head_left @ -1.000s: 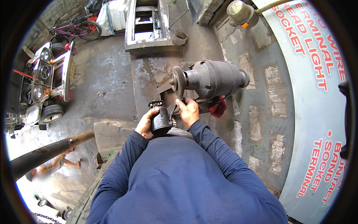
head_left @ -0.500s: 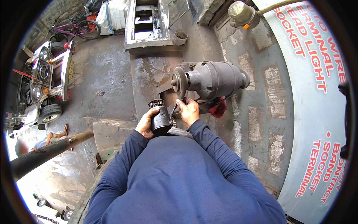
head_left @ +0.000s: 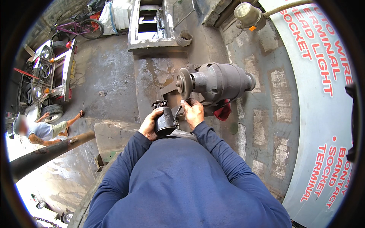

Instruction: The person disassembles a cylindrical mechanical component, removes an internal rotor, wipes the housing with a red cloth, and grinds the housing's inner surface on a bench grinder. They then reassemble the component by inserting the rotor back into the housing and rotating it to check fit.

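My left hand (head_left: 149, 127) is closed round a black cylindrical motor housing (head_left: 165, 122), its thumb along the upper side. The housing stands nearly upright close to my body, with open metal parts showing at its far end. To its right my right hand (head_left: 195, 114) is closed in a pinch, fingertips just below the wheel (head_left: 184, 84) of a grey bench grinder (head_left: 222, 81). What lies between those fingers is hidden or too small to name. A dark lead or rod (head_left: 178, 110) shows between the housing and my right hand.
A red cloth (head_left: 223, 111) hangs by the grinder's base. To the left a thick dark pipe (head_left: 53, 154) slants in beside a stone block (head_left: 111, 135). Beyond stand a parked vehicle (head_left: 45, 76), a bicycle (head_left: 81, 29) and a walking person (head_left: 43, 131). A printed banner (head_left: 315, 114) covers the right.
The person at the left has stepped further into view from behind the pipe. Both my hands keep nearly the same place and grip.
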A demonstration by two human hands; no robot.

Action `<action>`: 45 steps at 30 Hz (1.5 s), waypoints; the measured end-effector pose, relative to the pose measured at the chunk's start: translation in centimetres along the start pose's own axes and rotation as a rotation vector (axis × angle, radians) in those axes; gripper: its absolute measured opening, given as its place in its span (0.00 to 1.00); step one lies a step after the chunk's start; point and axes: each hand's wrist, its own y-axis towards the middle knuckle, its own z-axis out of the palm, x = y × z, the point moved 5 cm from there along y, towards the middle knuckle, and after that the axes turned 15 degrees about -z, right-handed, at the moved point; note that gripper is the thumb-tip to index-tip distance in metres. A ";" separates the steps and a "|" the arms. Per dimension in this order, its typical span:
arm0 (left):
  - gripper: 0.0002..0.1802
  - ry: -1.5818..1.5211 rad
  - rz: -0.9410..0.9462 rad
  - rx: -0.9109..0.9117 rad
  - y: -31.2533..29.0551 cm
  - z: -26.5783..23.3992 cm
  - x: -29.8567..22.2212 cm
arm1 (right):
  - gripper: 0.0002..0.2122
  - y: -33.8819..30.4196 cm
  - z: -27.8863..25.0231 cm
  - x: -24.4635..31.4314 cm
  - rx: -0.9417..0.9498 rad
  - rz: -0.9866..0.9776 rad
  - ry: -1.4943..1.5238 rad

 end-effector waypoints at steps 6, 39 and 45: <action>0.23 0.029 0.007 -0.037 -0.8 0.0 0.8 | 0.08 -0.7 -0.9 -0.5 0.052 -0.020 0.015; 0.50 0.857 0.510 -0.149 -2.8 1.5 1.2 | 0.40 -7.5 -1.6 -2.4 0.471 0.173 0.497; 0.37 0.918 0.479 -0.026 0.6 1.9 2.4 | 0.26 -6.4 -1.0 -2.9 0.298 0.134 0.766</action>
